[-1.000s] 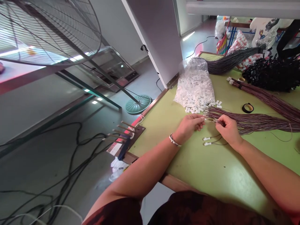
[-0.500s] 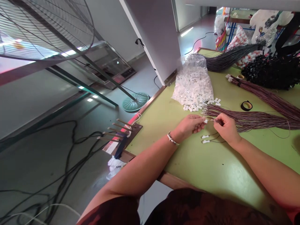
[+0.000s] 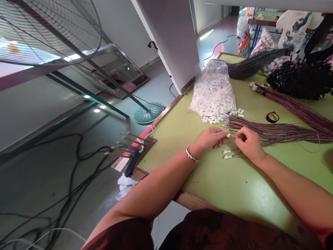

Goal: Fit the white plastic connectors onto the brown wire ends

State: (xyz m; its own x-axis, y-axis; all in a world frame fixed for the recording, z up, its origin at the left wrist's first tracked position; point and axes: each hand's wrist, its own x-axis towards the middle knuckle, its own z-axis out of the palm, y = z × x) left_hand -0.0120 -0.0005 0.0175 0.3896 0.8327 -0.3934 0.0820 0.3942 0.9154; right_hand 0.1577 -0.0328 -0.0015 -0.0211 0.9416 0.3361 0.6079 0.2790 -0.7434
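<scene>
My left hand (image 3: 213, 137) pinches a small white plastic connector housing (image 3: 228, 135) between thumb and fingertips. Just right of it, my right hand (image 3: 249, 143) is closed on thin brown wires (image 3: 236, 135), whose metal-tipped ends point toward the housing. Whether a tip sits inside the housing is too small to tell. Below the hands, two wires with white connectors (image 3: 227, 157) on their ends lie on the green table (image 3: 218, 187). Behind my hands spreads a bundle of brown wires (image 3: 281, 132) with bare metal terminals at its left end.
An open plastic bag of white connectors (image 3: 214, 93) spills onto the table. Black tape (image 3: 272, 117), another brown wire bundle (image 3: 286, 102), a black heap (image 3: 301, 80) and dark wires (image 3: 249, 66) lie farther back. A pegged board (image 3: 143, 149) sits at the left edge, beyond which stands a fan (image 3: 49, 31).
My right hand has shifted slightly left, bringing the wire ends nearer the connector housing. My left hand keeps its pinch. The whole view has moved a little.
</scene>
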